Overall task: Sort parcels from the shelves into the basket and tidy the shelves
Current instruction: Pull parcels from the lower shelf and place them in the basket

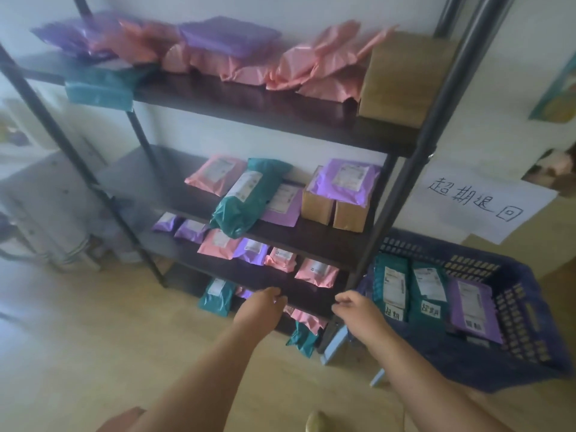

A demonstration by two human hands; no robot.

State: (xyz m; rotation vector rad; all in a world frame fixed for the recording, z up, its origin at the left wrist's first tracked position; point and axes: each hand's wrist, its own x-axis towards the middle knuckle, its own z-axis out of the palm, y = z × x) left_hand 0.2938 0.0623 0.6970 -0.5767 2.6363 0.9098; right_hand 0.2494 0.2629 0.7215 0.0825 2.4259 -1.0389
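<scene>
Pale wood floor (93,338), white wall, and a black shelf rack (249,107) loaded with poly-mailer parcels in pink, purple and teal, plus a few cardboard boxes. Both hands are out in front of a low shelf board, left hand (265,305) and right hand (353,307), fingers loosely curled and empty as far as I can see. So I'd guess we're between picks, going for the next one. Closest candidate is the pink parcel (316,272) just beyond the right fingertips: flat, glossy, white label facing up. A smaller pink one (280,258) sits just past the left fingers. The blue basket (530,307) is on the floor to the right of the right fingers, holding two teal parcels (391,285) and a purple one (473,310). Next move probably needs a label check, a pinch on a soft, slippery bag edge, then a swing right into the basket.
</scene>
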